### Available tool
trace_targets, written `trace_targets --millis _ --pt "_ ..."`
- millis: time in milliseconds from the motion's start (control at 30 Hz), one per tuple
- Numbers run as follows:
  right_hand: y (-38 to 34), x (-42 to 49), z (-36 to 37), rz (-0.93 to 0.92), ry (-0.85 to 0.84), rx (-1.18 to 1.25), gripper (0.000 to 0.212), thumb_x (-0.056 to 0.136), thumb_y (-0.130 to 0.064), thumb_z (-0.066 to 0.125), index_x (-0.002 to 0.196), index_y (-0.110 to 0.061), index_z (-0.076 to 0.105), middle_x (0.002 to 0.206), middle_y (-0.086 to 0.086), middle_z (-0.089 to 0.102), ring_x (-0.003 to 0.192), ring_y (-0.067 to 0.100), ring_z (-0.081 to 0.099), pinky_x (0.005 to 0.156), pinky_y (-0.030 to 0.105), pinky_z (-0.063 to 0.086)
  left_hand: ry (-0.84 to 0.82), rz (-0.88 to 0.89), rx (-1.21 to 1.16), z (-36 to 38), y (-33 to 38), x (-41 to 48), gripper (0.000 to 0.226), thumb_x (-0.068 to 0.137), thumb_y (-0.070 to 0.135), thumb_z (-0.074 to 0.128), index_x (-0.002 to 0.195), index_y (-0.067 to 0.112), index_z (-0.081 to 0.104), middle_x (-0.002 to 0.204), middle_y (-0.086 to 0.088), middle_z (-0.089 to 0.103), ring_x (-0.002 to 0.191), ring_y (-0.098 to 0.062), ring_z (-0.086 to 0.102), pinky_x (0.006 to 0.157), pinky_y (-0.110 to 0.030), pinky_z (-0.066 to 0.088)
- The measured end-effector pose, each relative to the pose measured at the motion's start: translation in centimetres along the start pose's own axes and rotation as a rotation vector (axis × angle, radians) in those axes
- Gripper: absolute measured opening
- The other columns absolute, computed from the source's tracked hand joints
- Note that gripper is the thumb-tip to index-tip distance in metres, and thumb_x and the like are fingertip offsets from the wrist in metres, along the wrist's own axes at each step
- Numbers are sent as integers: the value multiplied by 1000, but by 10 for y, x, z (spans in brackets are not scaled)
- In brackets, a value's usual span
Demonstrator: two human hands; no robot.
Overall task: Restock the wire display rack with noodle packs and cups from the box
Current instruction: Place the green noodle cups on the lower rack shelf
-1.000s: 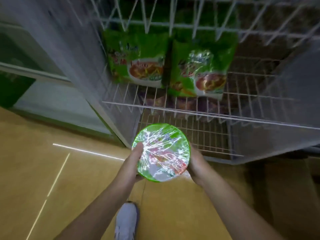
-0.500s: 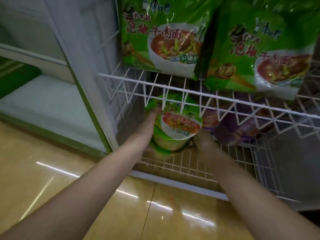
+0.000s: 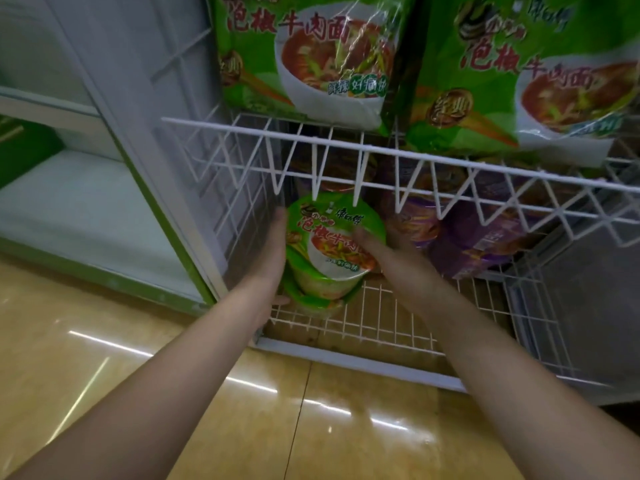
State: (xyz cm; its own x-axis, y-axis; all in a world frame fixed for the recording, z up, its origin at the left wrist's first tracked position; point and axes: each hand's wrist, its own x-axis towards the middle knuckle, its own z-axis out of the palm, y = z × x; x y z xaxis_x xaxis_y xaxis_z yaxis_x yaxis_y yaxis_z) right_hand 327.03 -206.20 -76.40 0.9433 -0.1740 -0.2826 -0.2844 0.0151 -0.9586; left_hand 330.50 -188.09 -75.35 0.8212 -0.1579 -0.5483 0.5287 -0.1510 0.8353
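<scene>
A green noodle cup (image 3: 334,237) sits tilted on top of another green cup (image 3: 311,303) at the left end of the wire rack's bottom shelf (image 3: 384,320). My left hand (image 3: 275,258) holds the upper cup's left side, thumb low by the lower cup. My right hand (image 3: 384,251) grips its right side, fingertips at the lid's edge. The upper cup is under the front rail of the shelf above (image 3: 346,143). Two green noodle packs (image 3: 311,57) (image 3: 540,84) stand on that upper shelf.
Purple noodle cups and packs (image 3: 481,237) fill the bottom shelf to the right of the green cups. A dark cup (image 3: 332,171) lies behind them. A white and green cabinet (image 3: 114,188) stands to the left. Glossy tan floor tiles (image 3: 242,410) lie below.
Both hands carried the green cup from in front of the rack into the bottom shelf and onto the other green cup. My view has moved closer and lower.
</scene>
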Motion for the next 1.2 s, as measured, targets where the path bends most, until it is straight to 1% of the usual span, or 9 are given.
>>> trace_targets --millis 133,200,367,433,600,800,933,1033,1200 --pt "-10 -4 -18 -27 217 64 43 85 -43 69 121 -23 60 110 5 72 93 22 71 79 41 59 73 -56 13 -8 -5 0 60 93 67 36 135 27 52 127 -7 61 108 -28 60 91 -47 51" --pt "-16 -10 -37 -43 291 117 29 93 -34 61 116 -17 61 104 9 73 84 21 71 71 37 58 46 -143 75 -7 -14 -1 45 98 45 48 133 18 50 125 -8 59 105 -29 59 77 -41 55" --pt "-14 -18 -39 -21 203 118 27 96 -33 57 119 -20 61 104 6 74 93 24 72 83 46 57 -79 -118 40 3 -28 3 6 99 23 54 93 24 55 89 1 66 81 -19 66 78 -41 60" --pt "-13 -16 -29 -25 194 132 18 96 -32 58 111 -24 63 102 4 75 92 22 72 83 45 58 -42 -79 -29 1 -30 3 16 99 11 52 91 25 55 89 1 64 79 -15 64 64 -34 60" --pt "-12 -6 -8 -23 183 85 27 96 -35 59 119 -21 62 105 6 74 95 25 71 81 45 59 88 12 166 -11 -29 17 19 99 10 50 115 16 59 108 -10 67 78 -22 67 60 -37 61" --pt "-10 -6 -10 -49 143 35 31 95 -31 61 124 -25 55 111 4 71 96 22 70 81 41 58 236 25 292 13 -30 17 50 98 21 52 143 8 37 132 -13 54 115 -33 56 91 -32 47" --pt "-3 -3 -8 -72 157 13 23 92 -33 65 113 -32 57 115 4 70 102 23 69 92 47 55 166 36 231 22 -49 26 40 93 9 52 131 19 52 122 -12 62 107 -32 60 91 -41 52" --pt "-8 4 1 -71 167 -36 19 90 -39 65 108 -34 60 116 5 70 102 24 68 92 49 55 230 75 176 20 -44 32 37 96 4 45 129 18 53 117 -7 60 109 -28 57 89 -32 46" --pt "-7 4 4 106 95 42 48 90 -46 63 133 -29 51 124 3 66 108 24 64 92 52 53 277 -19 -92 21 -50 28 38 98 19 35 130 21 55 122 -8 61 110 -29 56 100 -51 47"
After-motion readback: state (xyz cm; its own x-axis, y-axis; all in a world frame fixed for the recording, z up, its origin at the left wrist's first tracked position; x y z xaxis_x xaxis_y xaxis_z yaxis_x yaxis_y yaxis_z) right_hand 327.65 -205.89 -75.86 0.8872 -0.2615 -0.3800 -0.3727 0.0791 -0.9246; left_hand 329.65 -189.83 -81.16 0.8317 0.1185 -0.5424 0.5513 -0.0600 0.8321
